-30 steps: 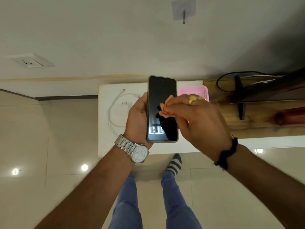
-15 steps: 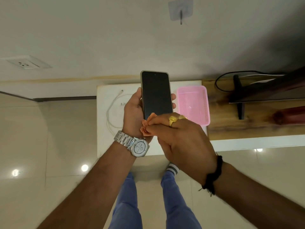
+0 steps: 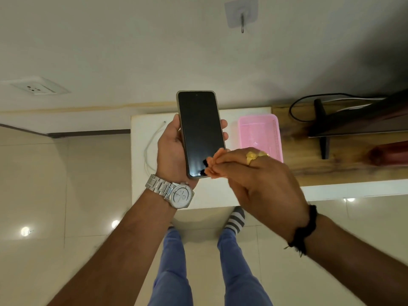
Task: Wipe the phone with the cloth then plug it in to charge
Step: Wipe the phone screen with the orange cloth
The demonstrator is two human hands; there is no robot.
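Pale wall (image 3: pixel 132 40) with hook (image 3: pixel 242 21) and socket (image 3: pixel 36 88), glossy tiled floor (image 3: pixel 44 195), white table (image 3: pixel 141 191), wooden shelf (image 3: pixel 342 164).

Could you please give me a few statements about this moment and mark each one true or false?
1. The left hand holds the phone with its dark screen facing the camera. True.
2. The right hand pinches an orange cloth against the lower edge of the phone. True.
3. The pink basket hangs from the wall hook. False: it sits on the white table.
4. The white cable is plugged into the phone. False: it lies on the table.
5. The wristwatch is on the right wrist. False: it is on the left.
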